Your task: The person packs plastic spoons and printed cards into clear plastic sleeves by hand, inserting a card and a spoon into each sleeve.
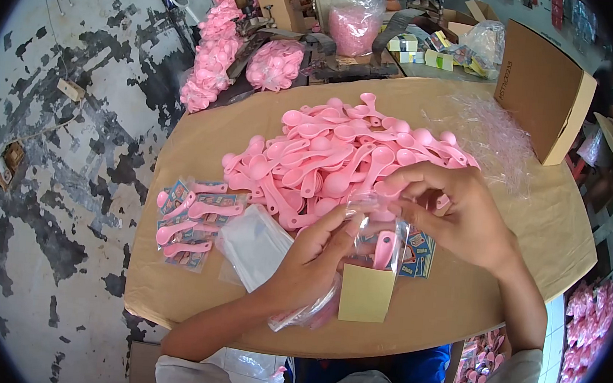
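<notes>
My left hand (pixel 323 254) is closed on the left edge of a clear plastic bag (pixel 365 228). Inside the bag a pink spoon (pixel 385 249) shows its handle, and a yellowish card (pixel 366 294) sits at the lower end. At the bag's top, my right hand (pixel 449 210) has its thumb and fingers pinched together by the opening and a spoon bowl. Behind both hands lies a big pile of pink spoons (pixel 324 150). Printed cards (pixel 416 256) lie partly under the bag. Flat clear bags (pixel 255 245) rest left of my left hand.
Packed spoons with cards (pixel 192 226) lie at the table's left. A cardboard box (pixel 545 91) stands at the back right beside clear plastic strips (pixel 494 138). Bagged spoons (pixel 275 64) are behind the brown table (pixel 202 144). Part of another person (pixel 610 86) shows at far right.
</notes>
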### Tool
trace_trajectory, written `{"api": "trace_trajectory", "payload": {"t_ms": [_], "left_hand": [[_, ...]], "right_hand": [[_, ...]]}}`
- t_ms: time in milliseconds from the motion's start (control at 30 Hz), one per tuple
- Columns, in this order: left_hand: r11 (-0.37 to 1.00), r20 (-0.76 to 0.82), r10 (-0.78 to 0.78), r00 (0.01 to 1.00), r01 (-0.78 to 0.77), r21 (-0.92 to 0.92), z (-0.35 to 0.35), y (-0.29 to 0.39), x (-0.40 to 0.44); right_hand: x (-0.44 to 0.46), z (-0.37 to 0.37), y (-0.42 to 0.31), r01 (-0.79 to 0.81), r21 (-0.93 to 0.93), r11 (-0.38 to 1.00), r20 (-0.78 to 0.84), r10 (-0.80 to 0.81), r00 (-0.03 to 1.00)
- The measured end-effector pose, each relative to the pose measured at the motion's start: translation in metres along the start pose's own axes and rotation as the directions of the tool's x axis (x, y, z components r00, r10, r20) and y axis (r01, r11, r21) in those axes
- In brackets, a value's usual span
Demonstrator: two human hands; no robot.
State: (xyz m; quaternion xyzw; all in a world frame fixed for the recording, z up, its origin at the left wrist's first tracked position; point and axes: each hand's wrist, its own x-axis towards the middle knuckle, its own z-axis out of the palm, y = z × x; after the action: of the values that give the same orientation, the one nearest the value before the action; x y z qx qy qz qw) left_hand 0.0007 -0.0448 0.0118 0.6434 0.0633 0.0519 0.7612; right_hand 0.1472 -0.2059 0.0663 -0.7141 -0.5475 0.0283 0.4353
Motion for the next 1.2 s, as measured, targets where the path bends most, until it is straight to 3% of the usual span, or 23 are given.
{"api": "trace_trajectory", "payload": {"t_ms": [33, 67, 233, 400, 533, 600, 633, 667, 700, 767, 833, 900, 933, 967, 1033, 1100, 1133, 1200], "left_hand": [[1.0, -0.035, -0.012, 0.999, 0.013, 0.023, -0.002, 0.0, -0.001], [0.997, -0.028, 0.033, 0.999, -0.03, 0.076, -0.005, -0.003, 0.0], [0.928, 0.016, 0.206, 0.978, -0.201, 0.315, -0.004, -0.015, -0.003], [0.851, 0.036, 0.193, 0.981, -0.185, 0.492, -0.003, -0.015, -0.003], [0.784, 0.082, 0.053, 0.995, -0.092, 0.614, 0.0, 0.002, -0.006], [0.84, 0.1, 0.192, 0.976, -0.216, 0.498, -0.001, -0.004, -0.002], [0.856, 0.1, 0.263, 0.96, -0.28, 0.435, 0.001, -0.003, 0.0], [0.967, 0.059, 0.133, 0.989, -0.142, 0.21, 0.005, 0.002, -0.004], [0.982, 0.06, 0.119, 0.991, -0.127, 0.139, 0.005, 0.004, -0.002], [0.995, 0.054, 0.096, 0.994, -0.096, -0.005, 0.004, 0.006, 0.001], [0.989, 0.011, 0.054, 0.998, -0.052, -0.142, 0.001, 0.011, 0.004], [0.975, -0.046, 0.017, 0.999, -0.027, -0.221, -0.002, 0.008, 0.007], [0.975, -0.07, -0.012, 0.997, -0.003, -0.221, -0.003, 0.005, 0.008], [0.976, -0.093, -0.035, 0.995, 0.014, -0.218, -0.003, 0.002, 0.01], [0.984, -0.073, -0.068, 0.995, 0.055, -0.167, -0.009, 0.001, 0.015], [0.986, 0.016, -0.139, 0.99, 0.14, -0.086, -0.014, -0.004, 0.012], [0.984, 0.008, -0.135, 0.991, 0.135, -0.115, -0.013, -0.005, 0.01], [0.982, -0.02, -0.114, 0.993, 0.109, -0.157, -0.011, -0.003, 0.009]], "right_hand": [[0.002, 0.009, 0.01, 0.192, -0.222, 0.956, -0.125, -0.223, 0.967], [0.004, 0.015, 0.016, 0.33, -0.452, 0.829, -0.196, -0.454, 0.869], [-0.002, 0.034, 0.011, 0.358, -0.524, 0.773, -0.122, -0.484, 0.866], [-0.005, 0.042, 0.022, 0.42, -0.649, 0.634, -0.056, -0.591, 0.805], [-0.006, 0.04, 0.019, 0.376, -0.622, 0.687, -0.09, -0.539, 0.837], [-0.008, 0.031, 0.013, 0.317, -0.571, 0.757, -0.151, -0.476, 0.866], [-0.008, 0.023, 0.01, 0.268, -0.435, 0.859, -0.2, -0.383, 0.902], [-0.008, 0.013, 0.005, 0.211, -0.285, 0.935, -0.234, -0.281, 0.931], [-0.007, 0.004, 0.002, 0.147, -0.124, 0.981, -0.251, -0.174, 0.952], [-0.003, -0.024, 0.008, 0.095, 0.22, 0.971, -0.381, -0.004, 0.925], [-0.002, -0.067, 0.034, 0.197, 0.474, 0.858, -0.275, -0.069, 0.959], [-0.006, -0.106, 0.087, 0.071, 0.851, 0.521, 0.049, -0.212, 0.976], [-0.016, -0.113, 0.118, 0.068, 0.436, 0.898, 0.023, -0.087, 0.996], [-0.023, -0.116, 0.151, -0.008, -0.114, 0.993, -0.067, 0.0, 0.998], [-0.013, -0.121, 0.156, -0.186, -0.589, 0.786, -0.28, 0.017, 0.96], [-0.011, -0.123, 0.147, -0.295, -0.511, 0.807, -0.434, 0.053, 0.899], [-0.006, -0.116, 0.128, -0.258, -0.437, 0.862, -0.51, -0.002, 0.86], [-0.001, -0.088, 0.097, -0.109, -0.328, 0.938, -0.431, -0.046, 0.901]]}}
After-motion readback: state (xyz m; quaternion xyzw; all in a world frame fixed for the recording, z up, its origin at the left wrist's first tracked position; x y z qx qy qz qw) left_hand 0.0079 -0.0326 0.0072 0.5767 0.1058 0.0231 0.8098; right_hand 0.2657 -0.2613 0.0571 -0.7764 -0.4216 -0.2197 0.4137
